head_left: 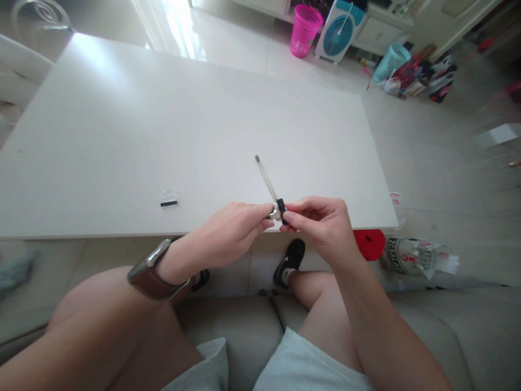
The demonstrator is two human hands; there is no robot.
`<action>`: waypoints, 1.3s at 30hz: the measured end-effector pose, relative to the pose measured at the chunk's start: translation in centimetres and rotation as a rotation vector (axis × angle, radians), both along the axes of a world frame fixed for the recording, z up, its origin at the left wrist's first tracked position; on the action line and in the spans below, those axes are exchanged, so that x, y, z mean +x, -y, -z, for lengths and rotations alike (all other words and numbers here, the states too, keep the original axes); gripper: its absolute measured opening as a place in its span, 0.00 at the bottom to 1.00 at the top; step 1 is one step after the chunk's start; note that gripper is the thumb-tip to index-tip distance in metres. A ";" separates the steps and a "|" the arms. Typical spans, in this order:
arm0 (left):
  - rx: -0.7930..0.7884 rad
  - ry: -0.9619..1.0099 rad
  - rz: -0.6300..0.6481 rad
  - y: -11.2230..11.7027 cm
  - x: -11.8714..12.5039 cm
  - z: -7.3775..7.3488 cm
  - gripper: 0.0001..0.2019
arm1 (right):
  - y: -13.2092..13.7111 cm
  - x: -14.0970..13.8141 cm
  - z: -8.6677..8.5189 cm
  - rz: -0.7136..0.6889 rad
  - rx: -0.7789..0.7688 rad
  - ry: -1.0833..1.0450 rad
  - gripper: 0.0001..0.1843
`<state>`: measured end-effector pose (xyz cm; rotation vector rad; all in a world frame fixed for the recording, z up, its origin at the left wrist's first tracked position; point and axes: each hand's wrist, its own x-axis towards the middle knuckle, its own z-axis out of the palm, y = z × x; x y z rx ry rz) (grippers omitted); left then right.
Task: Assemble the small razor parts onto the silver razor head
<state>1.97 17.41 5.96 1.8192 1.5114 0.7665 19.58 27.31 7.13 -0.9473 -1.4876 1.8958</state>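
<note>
At the front edge of the white table [211,125], my two hands meet over a small object. My left hand [238,225] pinches a shiny silver piece [275,212] between thumb and fingers. With its fingertips, my right hand [315,220] grips a small black block [281,207] right against the silver piece. A thin, pale rod with a dark rounded tip [266,178] points away from the block; I cannot tell whether it is joined to it. To the left lies a small clear plastic piece with a black strip [169,198]. The fingers partly hide the held parts.
Beyond the table stand a pink basket [305,31], a blue-and-white fan [338,31] and a light blue basket [391,62] beside a pile of items. A red round thing [369,243] and a printed plastic bag [419,256] are at the right, near the sofa [456,331].
</note>
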 end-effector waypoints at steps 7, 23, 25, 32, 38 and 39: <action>0.053 -0.110 -0.015 0.1 0.4 0.6 0.10 | -0.1 0.3 -0.1 -0.033 0.000 0.028 0.12; 0.050 -0.204 -0.110 -1.8 0.4 4.8 0.14 | -1.8 -0.3 2.5 -0.037 -0.034 0.090 0.16; 0.034 -0.229 -0.142 -2.3 0.4 5.6 0.13 | -2.1 -0.6 3.3 -0.025 -0.036 0.094 0.17; 0.024 -0.293 -0.213 -2.9 0.2 7.1 0.12 | -2.4 -1.4 5.0 0.026 -0.108 0.070 0.19; 0.040 -0.307 -0.227 -3.1 0.1 7.0 0.14 | -3.3 -1.6 5.1 -0.018 -0.114 0.085 0.16; 0.042 -0.306 -0.233 -3.1 0.0 7.0 0.14 | -3.4 -1.7 5.1 -0.023 -0.119 0.080 0.16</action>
